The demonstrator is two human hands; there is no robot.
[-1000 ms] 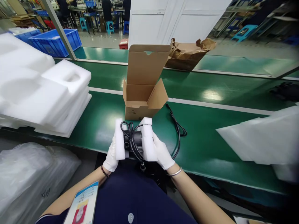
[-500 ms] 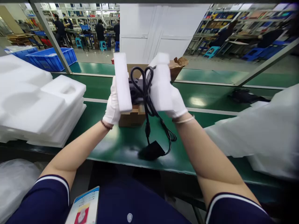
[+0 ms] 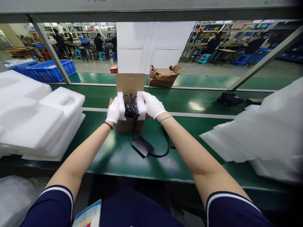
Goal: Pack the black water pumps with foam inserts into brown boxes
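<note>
My left hand [image 3: 113, 111], in a white glove, grips the left white foam end piece [image 3: 121, 108]. My right hand [image 3: 153, 105], gloved too, has its fingers on the top of the right foam end piece [image 3: 141, 108]. Between the two pieces sits a dark device, mostly hidden behind a coiled black cable [image 3: 133, 110]. All of this is at the mouth of a cardboard box [image 3: 126, 126], whose flap [image 3: 131, 82] stands up behind. From the coil a lead runs down to a black power adapter [image 3: 142, 146] lying on the green bench, and its cord loops off to the right.
White foam sheets [image 3: 30, 123] are stacked at left, and thin white foam bags [image 3: 265, 132] pile up at right. A black item [image 3: 229, 99] lies near them. Behind stand a brown paper bag [image 3: 163, 77] and a blue crate [image 3: 50, 71]. Metal posts frame the bench.
Both hands have lowered the foam pieces with the device and cable away from me to the box's mouth. The adapter, blurred and tilted before, now rests on the bench.
</note>
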